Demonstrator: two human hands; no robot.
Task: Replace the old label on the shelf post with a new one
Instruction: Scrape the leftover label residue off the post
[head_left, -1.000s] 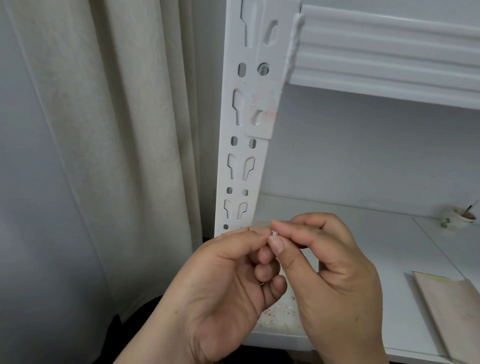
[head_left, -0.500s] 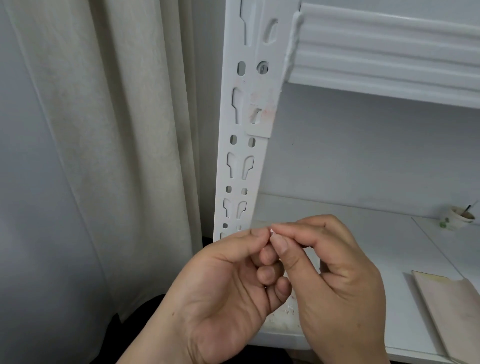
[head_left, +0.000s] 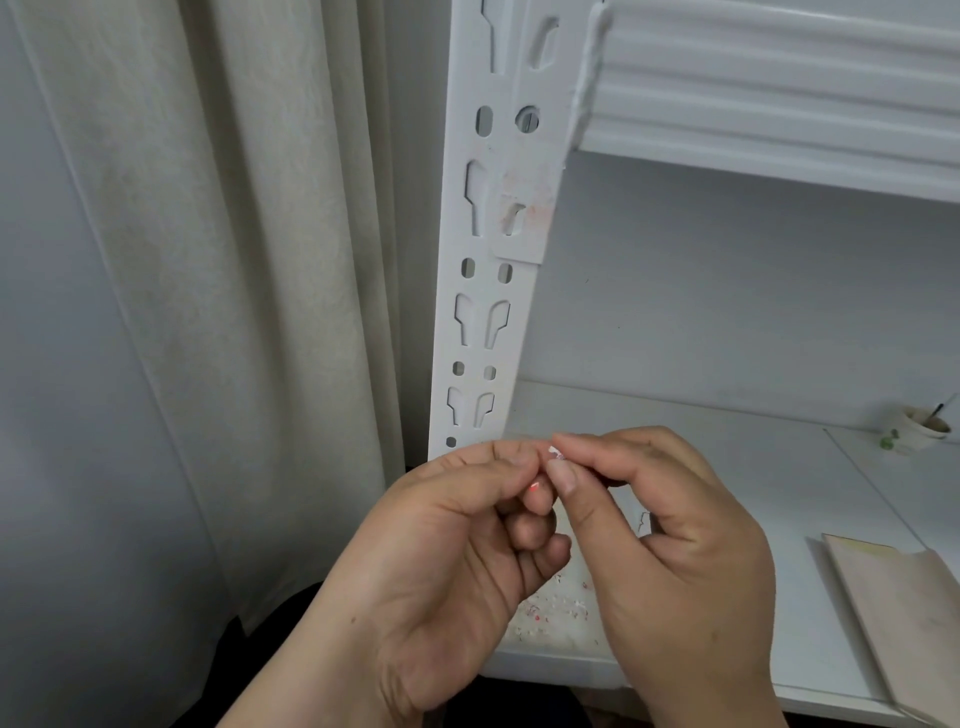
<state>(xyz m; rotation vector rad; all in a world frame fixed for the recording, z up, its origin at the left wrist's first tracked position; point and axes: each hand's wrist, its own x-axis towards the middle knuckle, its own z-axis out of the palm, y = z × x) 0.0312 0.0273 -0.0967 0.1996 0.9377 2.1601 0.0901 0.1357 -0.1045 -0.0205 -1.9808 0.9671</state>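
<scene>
Fingertips of both hands are pinching one tiny label scrap, left hand meeting right hand at it; directly above them the shelf post is rising lengthwise, its stained residue patch sitting nearer the left hand.

both hands pinching tiny label scrap, slotted white shelf post behind
</scene>
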